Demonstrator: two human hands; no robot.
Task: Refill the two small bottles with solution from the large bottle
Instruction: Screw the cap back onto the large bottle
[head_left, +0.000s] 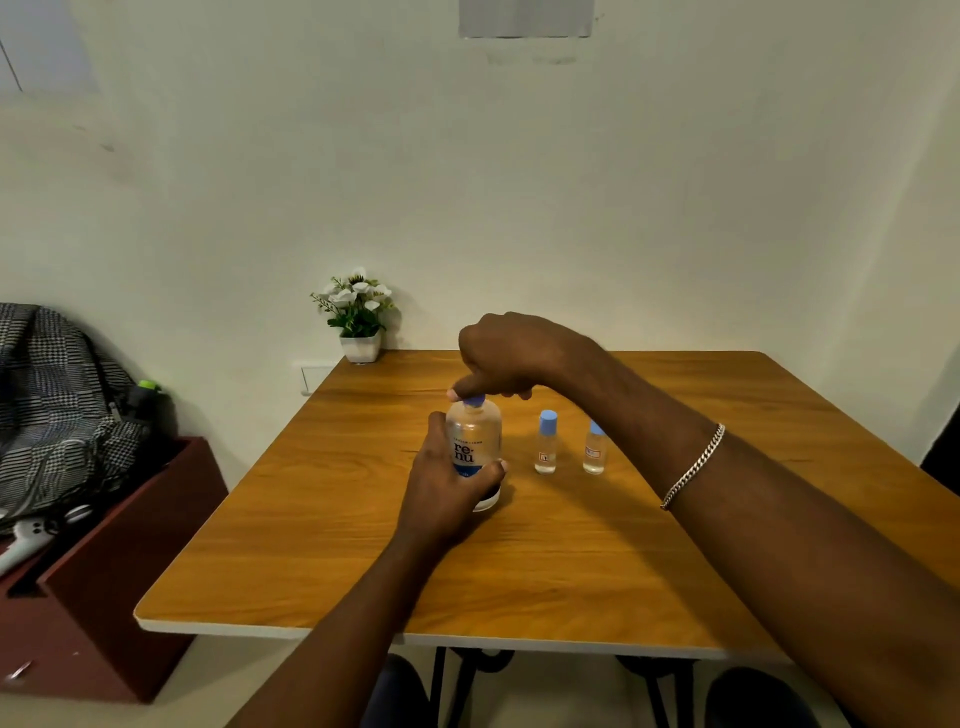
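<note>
The job has barely begun. The large Renu solution bottle (474, 436) stands upright on the desk (519, 561), a little left of the middle. Its blue cap (474, 400) is on. The person's left grip (447, 493) is wrapped round the lower body of the bottle, thumb on one side and fingers on the other, steadying it. The right grip (509, 353) comes down from above, with thumb and curled fingers closed on the cap. To my eye this is the first twist to open it.

Just to the right stand the two small bottles, the nearer one (545, 447) and the farther one (594, 452). They are side by side, close together but not touching, and well clear of the hands. Both are upright and have their blue caps on. How much liquid they hold I cannot make out. So all three caps have yet to come off, and both pours and the recapping remain.

The desk is warm wood-grain with a pale edge. A small potted plant with white flowers (358, 312) sits at its far left corner against a plain pale wall (519, 182). A chain bracelet (693, 467) hangs on the right wrist. Left of the desk a dark red cabinet (119, 571) carries a checked bag (57, 405) and a white controller (26, 535).
</note>
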